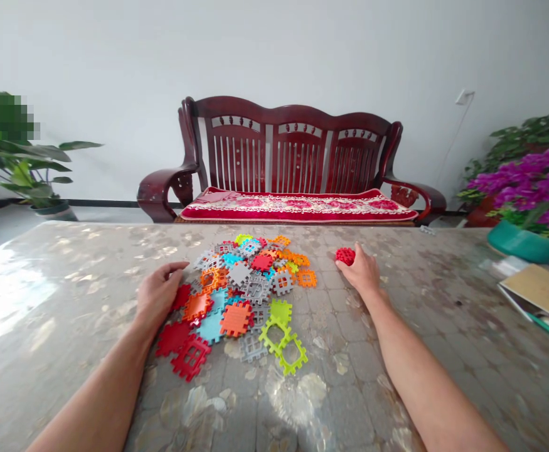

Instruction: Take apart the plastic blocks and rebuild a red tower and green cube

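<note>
A heap of toothed plastic building tiles, in grey, orange, red, blue and lime green, lies on the table [340, 414]. My left hand [159, 290] rests at the heap's left edge, fingers stretched forward and slightly curved, beside a red tile [181, 297]. Whether it touches that tile I cannot tell. To the right of the heap, my right hand [363, 271] grips a small cluster of red toothed pieces [345, 255] between thumb and fingers. Nearest me lie a red window tile [191, 356], an orange tile [236, 319] and a lime-green frame tile [292, 354].
A dark wooden bench [297, 119] with a red patterned cushion [297, 204] stands beyond the table. On the table's right are a teal flower pot [528, 242] and a brown folder [544, 292]. A leafy plant [34, 163] stands at the far left.
</note>
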Demonstrator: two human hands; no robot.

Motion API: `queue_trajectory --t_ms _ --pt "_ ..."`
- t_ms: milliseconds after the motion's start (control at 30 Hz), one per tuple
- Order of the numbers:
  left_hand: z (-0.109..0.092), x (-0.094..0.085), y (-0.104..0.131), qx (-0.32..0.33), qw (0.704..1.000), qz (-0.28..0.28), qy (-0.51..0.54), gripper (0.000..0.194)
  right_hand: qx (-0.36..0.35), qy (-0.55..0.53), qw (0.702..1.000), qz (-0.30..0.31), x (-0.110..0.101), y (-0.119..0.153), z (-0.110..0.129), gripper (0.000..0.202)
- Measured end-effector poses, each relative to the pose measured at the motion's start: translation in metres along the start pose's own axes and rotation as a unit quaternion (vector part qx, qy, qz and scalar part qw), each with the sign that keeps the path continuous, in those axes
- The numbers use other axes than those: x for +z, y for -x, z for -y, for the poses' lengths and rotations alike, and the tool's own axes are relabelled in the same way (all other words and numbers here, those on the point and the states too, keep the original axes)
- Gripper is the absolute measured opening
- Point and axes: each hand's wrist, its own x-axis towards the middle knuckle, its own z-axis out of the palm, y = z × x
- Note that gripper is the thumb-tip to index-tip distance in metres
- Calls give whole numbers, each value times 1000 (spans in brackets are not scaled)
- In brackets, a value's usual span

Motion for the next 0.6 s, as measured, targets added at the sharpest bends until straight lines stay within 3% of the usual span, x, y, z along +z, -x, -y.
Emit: queue_trajectory --t_ms 267,467,600 --pt "-2 1 3 3 1000 -8 10 44 -23 28 999 5 8 -4 3 63" --pt "-2 0 1 9 1000 -3 15 45 1 2 1000 1 5 -2 6 71" --pt "-2 -1 1 4 1000 0 9 45 5 1 1000 4 5 -2 5 66"
